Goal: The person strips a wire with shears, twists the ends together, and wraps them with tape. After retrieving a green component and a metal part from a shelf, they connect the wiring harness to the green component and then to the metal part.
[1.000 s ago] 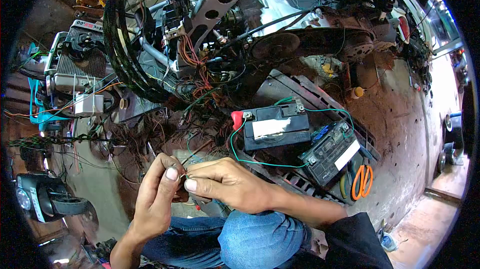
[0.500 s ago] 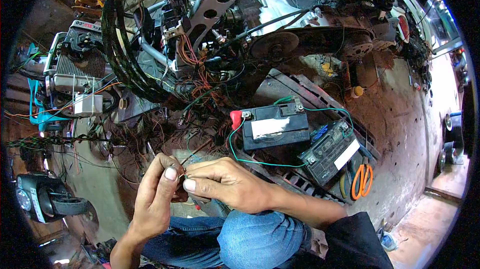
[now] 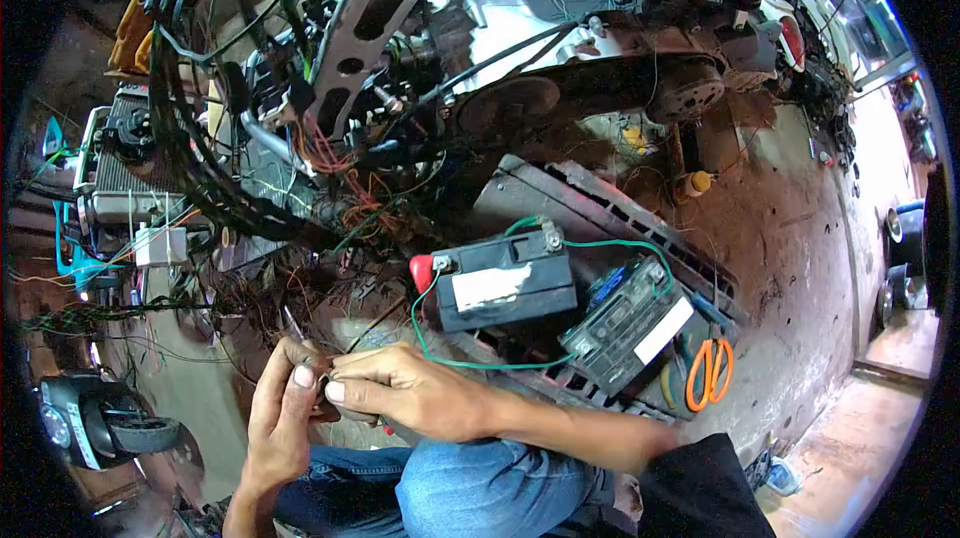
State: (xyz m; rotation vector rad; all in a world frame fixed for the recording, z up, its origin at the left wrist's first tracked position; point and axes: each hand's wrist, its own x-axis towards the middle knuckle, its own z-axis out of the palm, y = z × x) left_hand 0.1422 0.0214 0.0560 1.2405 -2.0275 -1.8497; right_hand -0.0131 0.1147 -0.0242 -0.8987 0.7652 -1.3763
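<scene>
My left hand (image 3: 280, 413) and my right hand (image 3: 415, 398) meet above my knees, fingertips almost touching. Both are closed in a pinch on what looks like a thin wire (image 3: 326, 378), mostly hidden by the fingers. Right of my hands lies a black battery (image 3: 510, 300) with a white label and a red terminal cover (image 3: 423, 272). A second black battery (image 3: 625, 338) rests beside it at an angle. A green wire (image 3: 480, 365) loops between the two batteries.
Orange-handled tool (image 3: 708, 375) lies beside the second battery. A metal frame with a belt drive (image 3: 510, 103) stands ahead, and a thick bundle of dark cables (image 3: 200, 173) hangs at its left. Loose orange wires (image 3: 370, 213) tangle below. A radiator (image 3: 150, 163) is at far left.
The whole view has shifted, so the batteries and frame appear further left. My hands stay together in the same pinch, with only slight finger movement.
</scene>
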